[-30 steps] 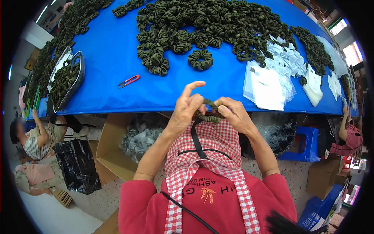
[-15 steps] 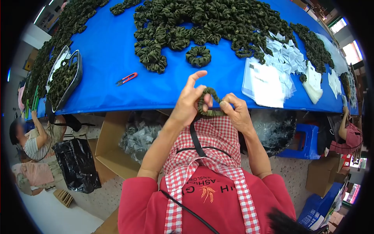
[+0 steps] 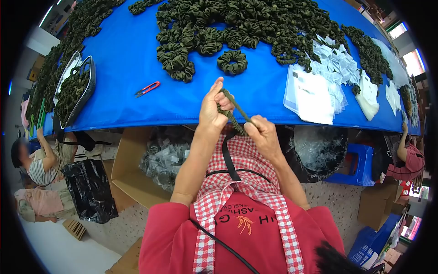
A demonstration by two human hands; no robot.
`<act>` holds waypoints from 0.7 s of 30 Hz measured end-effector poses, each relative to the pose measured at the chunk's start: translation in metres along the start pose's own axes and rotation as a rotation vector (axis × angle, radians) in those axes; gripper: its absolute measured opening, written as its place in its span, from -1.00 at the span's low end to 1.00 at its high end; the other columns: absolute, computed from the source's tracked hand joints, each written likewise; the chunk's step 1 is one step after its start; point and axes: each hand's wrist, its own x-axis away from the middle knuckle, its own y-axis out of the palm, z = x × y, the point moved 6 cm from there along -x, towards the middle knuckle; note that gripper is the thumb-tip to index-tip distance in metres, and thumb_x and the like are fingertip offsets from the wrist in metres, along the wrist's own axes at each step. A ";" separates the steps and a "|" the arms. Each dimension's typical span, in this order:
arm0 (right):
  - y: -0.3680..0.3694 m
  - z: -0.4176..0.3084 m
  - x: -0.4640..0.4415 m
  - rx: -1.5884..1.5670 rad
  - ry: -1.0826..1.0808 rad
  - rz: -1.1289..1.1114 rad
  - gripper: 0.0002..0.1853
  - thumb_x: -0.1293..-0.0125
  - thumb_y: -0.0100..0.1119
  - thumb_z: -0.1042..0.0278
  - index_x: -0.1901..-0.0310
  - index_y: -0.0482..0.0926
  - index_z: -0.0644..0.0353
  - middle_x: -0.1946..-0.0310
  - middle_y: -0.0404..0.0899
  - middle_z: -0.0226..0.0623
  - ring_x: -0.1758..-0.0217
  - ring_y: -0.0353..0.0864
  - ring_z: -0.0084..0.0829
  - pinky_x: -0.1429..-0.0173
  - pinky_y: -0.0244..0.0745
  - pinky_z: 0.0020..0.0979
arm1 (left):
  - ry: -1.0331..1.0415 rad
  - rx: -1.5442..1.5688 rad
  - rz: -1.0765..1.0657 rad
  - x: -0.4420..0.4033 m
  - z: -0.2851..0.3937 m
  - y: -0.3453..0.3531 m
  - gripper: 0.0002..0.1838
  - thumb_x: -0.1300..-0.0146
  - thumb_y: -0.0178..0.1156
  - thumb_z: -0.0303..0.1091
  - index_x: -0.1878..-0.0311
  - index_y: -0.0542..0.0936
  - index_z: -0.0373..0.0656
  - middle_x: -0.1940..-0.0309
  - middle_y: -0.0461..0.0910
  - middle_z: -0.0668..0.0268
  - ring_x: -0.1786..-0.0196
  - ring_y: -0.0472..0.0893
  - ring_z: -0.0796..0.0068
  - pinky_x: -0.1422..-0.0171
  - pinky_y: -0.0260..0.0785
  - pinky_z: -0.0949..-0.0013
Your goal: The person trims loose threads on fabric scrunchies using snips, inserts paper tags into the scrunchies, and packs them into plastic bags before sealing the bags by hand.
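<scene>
A dark green scrunchie (image 3: 235, 119) is stretched long between my two hands, over the table's front edge. My left hand (image 3: 215, 104) has its fingers curled round the upper left end of the loop. At the lower right end, my right hand (image 3: 263, 135) pinches the band between thumb and fingers. Beyond the hands, a single fuller scrunchie (image 3: 232, 62) lies on the blue table (image 3: 123, 68), in front of a large pile of green scrunchies (image 3: 205, 27). Red-handled snips (image 3: 147, 89) lie to the left.
A basket of scrunchies (image 3: 73, 93) stands at the left. Plastic bags (image 3: 315, 98) and small clear packets (image 3: 335, 64) lie at the right. Below the edge are a cardboard box (image 3: 127, 171) and a blue stool (image 3: 356, 166). Other people sit at both sides.
The scrunchie has gone from a small rounded loop to a long, taut one. My left hand has curled round it and risen slightly, while my right hand has moved a little left and down.
</scene>
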 end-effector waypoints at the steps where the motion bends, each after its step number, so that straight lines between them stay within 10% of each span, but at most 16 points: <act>1: -0.001 0.004 -0.006 -0.002 -0.004 0.004 -0.67 -0.40 0.07 0.30 0.49 0.32 0.29 0.57 0.32 -0.26 0.47 0.26 -0.36 0.28 0.21 -0.28 | -0.006 0.023 0.016 -0.001 -0.004 -0.002 -0.75 -0.51 0.05 -0.36 -0.18 0.42 -0.09 0.64 0.20 0.56 0.59 0.22 0.71 0.59 0.04 0.61; 7: 0.001 0.027 -0.014 -0.465 0.209 0.064 -0.53 -0.55 -0.16 -0.03 0.16 0.49 0.31 0.35 0.54 -0.31 0.28 0.46 -0.52 0.09 0.40 -0.42 | 0.128 0.088 0.011 0.000 -0.011 0.006 -0.77 -0.55 -0.05 -0.35 -0.18 0.39 -0.12 0.52 0.27 0.44 0.42 0.32 0.58 0.36 0.25 0.53; 13: -0.005 0.031 -0.007 -0.523 0.261 0.284 -0.73 -0.50 0.07 0.20 0.07 0.51 0.29 0.38 0.52 -0.34 0.37 0.46 -0.62 0.26 0.40 -0.53 | 0.043 -0.065 -0.012 0.017 -0.040 -0.005 -0.68 -0.54 -0.14 -0.31 -0.27 0.35 -0.14 0.45 0.38 0.37 0.25 0.46 0.45 0.08 0.37 0.38; 17: -0.021 0.017 -0.017 -0.076 0.174 0.015 -0.73 -0.45 0.10 0.22 0.24 0.63 0.27 0.55 0.50 -0.30 0.51 0.47 -0.52 0.36 0.38 -0.43 | -0.274 -0.581 -0.117 0.026 -0.029 0.003 -0.57 -0.51 -0.03 -0.15 -0.32 0.38 -0.14 0.45 0.51 0.40 0.40 0.51 0.57 0.31 0.41 0.51; 21: -0.016 0.009 -0.026 0.023 0.174 -0.150 -0.66 -0.41 0.16 0.15 0.33 0.66 0.30 0.65 0.50 -0.27 0.60 0.38 -0.51 0.46 0.29 -0.36 | -0.059 -1.178 -0.407 0.012 -0.030 0.023 -0.62 -0.48 0.04 -0.19 -0.26 0.49 -0.13 0.56 0.40 0.54 0.54 0.32 0.79 0.51 0.16 0.60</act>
